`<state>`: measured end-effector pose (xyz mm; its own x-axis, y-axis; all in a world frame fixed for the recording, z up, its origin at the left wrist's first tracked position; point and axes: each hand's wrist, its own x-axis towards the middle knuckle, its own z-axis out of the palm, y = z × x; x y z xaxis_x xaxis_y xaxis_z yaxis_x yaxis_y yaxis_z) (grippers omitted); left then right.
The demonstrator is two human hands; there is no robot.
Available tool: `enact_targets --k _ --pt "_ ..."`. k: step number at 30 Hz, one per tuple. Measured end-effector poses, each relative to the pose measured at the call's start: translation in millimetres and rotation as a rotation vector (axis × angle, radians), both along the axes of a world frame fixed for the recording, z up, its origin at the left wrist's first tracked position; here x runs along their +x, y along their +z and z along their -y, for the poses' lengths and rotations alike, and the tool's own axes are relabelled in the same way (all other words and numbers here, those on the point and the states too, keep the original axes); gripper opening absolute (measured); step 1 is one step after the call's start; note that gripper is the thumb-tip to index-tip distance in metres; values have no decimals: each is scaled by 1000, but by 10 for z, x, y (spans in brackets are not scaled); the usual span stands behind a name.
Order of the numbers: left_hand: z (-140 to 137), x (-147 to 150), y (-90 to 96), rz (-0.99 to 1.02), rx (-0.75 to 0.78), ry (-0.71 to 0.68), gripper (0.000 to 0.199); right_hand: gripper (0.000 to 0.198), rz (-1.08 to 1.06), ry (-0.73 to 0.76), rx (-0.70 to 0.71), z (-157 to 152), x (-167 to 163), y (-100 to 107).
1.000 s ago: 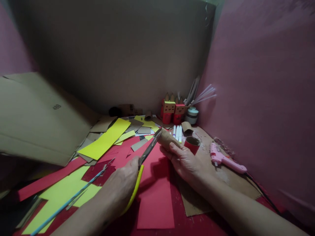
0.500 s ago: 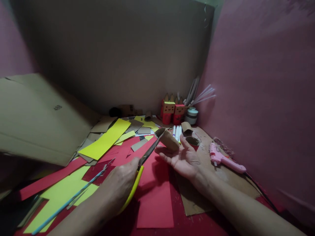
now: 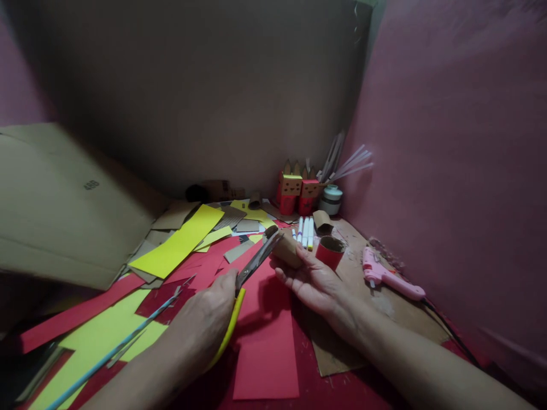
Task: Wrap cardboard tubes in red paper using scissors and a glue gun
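Observation:
My left hand [image 3: 216, 307] is closed round the yellow handles of a pair of scissors [image 3: 254, 264], whose blades point up and away to the right. The blades lie against the near left end of a brown cardboard tube [image 3: 287, 250]; whether they cut into it I cannot tell. My right hand [image 3: 314, 279] grips that tube, thumb on its right end and fingers beneath. Both hands are above a long strip of red paper [image 3: 267, 364]. Just right of the tube stands a red-covered tube [image 3: 330, 253] with an open top.
A pink glue gun [image 3: 391, 276] lies on a cardboard sheet [image 3: 337, 350] at the right, its cord trailing forward. Markers [image 3: 305, 232] and two decorated red tubes [image 3: 288, 196] are farther back. Yellow paper [image 3: 177, 242] and a blue stick [image 3: 115, 350] lie at the left.
My right thumb has come down onto the cardboard tube, and the open palm has closed around it. The tube has shifted slightly; the scissor blades now overlap its end more.

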<state>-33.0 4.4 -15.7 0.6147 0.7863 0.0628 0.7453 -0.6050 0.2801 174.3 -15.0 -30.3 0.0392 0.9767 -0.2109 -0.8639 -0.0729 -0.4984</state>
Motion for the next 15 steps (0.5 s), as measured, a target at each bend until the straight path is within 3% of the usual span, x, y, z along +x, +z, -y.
enact_targets --k 9,15 --pt "3 7 27 -95 25 -10 23 24 27 4 -23 24 -32 -14" --pt "-4 -22 83 -115 76 22 17 26 36 -8 -24 40 -27 40"
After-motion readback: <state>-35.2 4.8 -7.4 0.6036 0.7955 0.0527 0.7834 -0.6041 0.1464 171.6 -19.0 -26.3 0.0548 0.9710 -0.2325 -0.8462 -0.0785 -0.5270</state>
